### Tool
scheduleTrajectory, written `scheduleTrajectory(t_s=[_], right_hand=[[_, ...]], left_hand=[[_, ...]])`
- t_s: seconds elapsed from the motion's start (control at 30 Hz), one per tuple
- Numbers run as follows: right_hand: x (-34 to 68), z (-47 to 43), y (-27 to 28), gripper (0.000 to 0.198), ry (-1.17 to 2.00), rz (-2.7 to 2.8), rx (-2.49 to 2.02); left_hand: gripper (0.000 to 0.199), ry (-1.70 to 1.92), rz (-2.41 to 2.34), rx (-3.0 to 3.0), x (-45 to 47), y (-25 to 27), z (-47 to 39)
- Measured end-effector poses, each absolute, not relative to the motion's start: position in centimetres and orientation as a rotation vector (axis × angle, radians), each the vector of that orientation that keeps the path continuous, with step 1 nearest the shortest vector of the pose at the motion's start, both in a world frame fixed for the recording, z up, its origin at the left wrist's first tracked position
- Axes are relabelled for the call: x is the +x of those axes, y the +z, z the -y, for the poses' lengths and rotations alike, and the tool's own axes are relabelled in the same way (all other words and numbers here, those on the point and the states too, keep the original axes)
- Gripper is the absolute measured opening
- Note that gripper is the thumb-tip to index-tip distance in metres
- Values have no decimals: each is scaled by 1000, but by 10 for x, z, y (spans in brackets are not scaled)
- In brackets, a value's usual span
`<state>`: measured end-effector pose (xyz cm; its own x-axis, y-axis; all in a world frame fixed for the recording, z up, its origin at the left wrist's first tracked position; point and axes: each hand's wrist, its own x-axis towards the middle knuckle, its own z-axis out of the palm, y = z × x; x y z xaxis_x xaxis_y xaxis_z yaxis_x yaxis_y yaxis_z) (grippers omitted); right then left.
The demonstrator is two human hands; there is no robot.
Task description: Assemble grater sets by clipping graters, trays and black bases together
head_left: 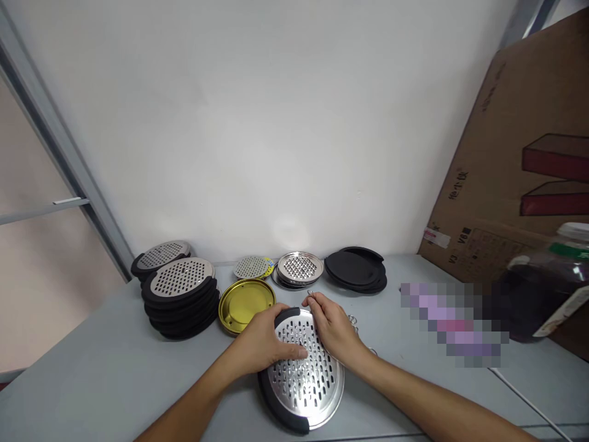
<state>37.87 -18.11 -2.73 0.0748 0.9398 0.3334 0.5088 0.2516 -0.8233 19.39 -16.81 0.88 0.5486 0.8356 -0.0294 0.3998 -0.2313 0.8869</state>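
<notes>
A round metal grater (308, 383) with a black rim along its left side stands tilted near the table's front edge. My left hand (267, 341) grips it from the left, thumb across the perforated face and fingers behind. At its top right edge, my right hand (334, 325) is closed in a pinch on a small metal ring (310, 293). More small metal rings (353, 322) lie partly hidden behind my right wrist. Just beyond my left hand is a gold-coloured round dish (246, 304).
Stacked black-rimmed graters (181, 294) stand at the left. Along the wall lie loose metal grater discs (300, 267) and black round trays (354, 269). A large cardboard box (515, 153), a dark jar (543, 294) and a blurred-out item with a white cable (529, 399) occupy the right.
</notes>
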Motion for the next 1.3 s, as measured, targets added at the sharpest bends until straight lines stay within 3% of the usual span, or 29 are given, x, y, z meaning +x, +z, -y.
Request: scheduleTrajectory(t_s=[0.57, 0.9, 1.13, 1.3], right_hand=[[376, 185, -24, 30, 529, 1564, -1351], [376, 201, -16, 28, 484, 1374, -1144], [376, 215, -7, 24, 331, 1301, -975], [374, 218, -5, 25, 219, 1339, -895]], left_hand=[[58, 618, -937, 1850, 192, 18, 171], [48, 560, -694, 1107, 188, 13, 159], [33, 452, -730, 955, 209, -1, 178], [35, 149, -551, 865, 218, -7, 182]])
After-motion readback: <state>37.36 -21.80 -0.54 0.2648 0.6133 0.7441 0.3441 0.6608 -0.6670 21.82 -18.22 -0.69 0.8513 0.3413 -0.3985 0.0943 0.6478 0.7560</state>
